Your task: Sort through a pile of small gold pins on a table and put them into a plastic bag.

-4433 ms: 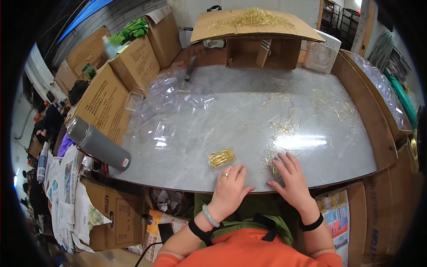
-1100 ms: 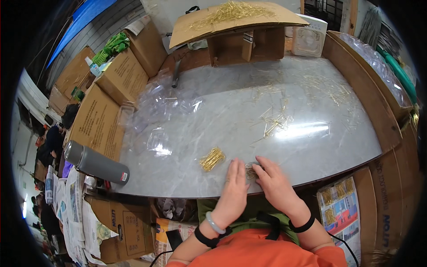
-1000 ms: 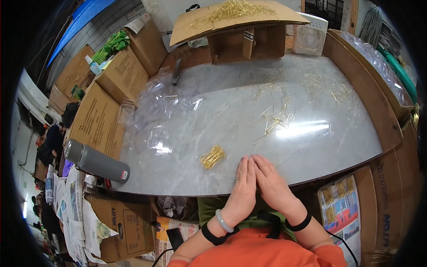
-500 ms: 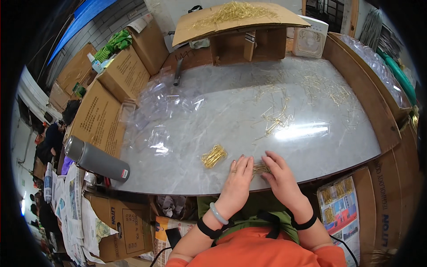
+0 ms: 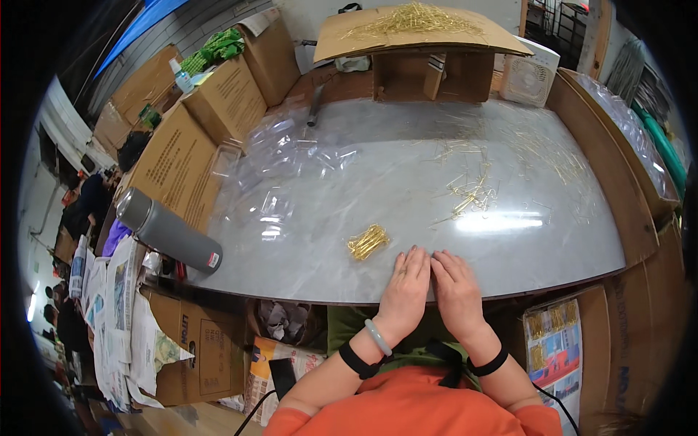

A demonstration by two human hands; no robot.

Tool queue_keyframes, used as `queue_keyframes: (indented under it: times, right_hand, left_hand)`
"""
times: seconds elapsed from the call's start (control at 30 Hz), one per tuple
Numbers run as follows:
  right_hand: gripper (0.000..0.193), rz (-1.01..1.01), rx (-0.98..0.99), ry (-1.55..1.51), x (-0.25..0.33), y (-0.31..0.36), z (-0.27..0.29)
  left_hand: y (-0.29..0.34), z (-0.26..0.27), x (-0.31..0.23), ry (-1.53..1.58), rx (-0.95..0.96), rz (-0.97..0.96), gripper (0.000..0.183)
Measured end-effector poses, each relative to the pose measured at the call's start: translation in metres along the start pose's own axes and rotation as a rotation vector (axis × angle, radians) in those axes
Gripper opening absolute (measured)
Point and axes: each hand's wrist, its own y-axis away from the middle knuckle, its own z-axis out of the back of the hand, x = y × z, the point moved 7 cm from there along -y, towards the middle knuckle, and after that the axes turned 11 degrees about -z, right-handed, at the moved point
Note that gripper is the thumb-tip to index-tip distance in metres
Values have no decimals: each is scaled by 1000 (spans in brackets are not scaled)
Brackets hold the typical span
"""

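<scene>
At the near edge of the grey marbled table point(image 5: 320, 272), my left hand point(image 5: 407, 291) and my right hand point(image 5: 456, 287) lie side by side. Their fingers are straight and pressed together, closed in around a small bundle of gold wire pins that they now hide. The bundle shows between them only in the earlier picture. Just left of my fingertips sits another neat pile of gold wire pins point(image 5: 368, 242), touched by neither hand. Loose gold wire pins point(image 5: 472, 196) are scattered farther off, beyond my right hand.
Clear plastic boxes point(image 5: 280, 156) crowd the table's left side, near a grey bottle point(image 5: 169, 231) and cardboard cartons point(image 5: 174, 163). At the back, a cardboard sheet point(image 5: 429, 40) bears more gold wire, beside a white fan point(image 5: 529, 73). A brown board point(image 5: 611, 156) edges the right side.
My hands have drawn together over the gold bundle, closing the gap where it showed. The whole view has shifted slightly; the pile on the left stays on the table.
</scene>
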Motion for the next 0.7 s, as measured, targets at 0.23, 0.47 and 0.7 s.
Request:
queue_keyframes:
  times: [0.23,0.47,0.7]
  right_hand:
    - [31,7,-39,6,1,1,1]
    - [30,-24,-62,-9,1,2,2]
    - [32,-59,-132,-43,13,-1,19]
  left_hand:
    - [46,75,41,281,-297,422,24]
    - [62,89,126,820,-323,953,29]
    - [51,67,139,823,-164,963,29]
